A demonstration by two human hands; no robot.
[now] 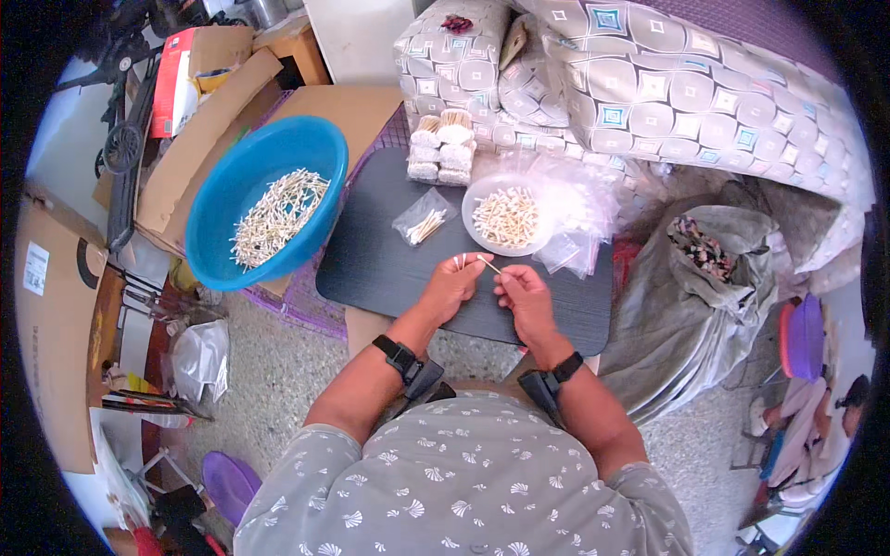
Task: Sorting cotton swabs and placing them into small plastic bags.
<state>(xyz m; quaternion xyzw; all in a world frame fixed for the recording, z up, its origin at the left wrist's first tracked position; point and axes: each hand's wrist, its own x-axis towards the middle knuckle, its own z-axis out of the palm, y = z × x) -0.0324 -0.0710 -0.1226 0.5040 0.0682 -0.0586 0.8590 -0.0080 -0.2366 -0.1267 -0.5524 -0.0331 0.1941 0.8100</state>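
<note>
While hands (450,285) (526,295) hold swabs (488,265), a bowl (506,251) contains more.

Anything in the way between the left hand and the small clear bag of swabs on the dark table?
Nothing visible: only dark tabletop lies between the left hand and the clear bag. The white bowl sits right of that path.

Speckled grey floor (264,380), dark low table (366,264), square-patterned grey covering (686,107) at upper right, white panel (357,42) beyond, bright light

Grey shirt (482,468), white fan prints (413,508), black wristbands (400,355)
</note>
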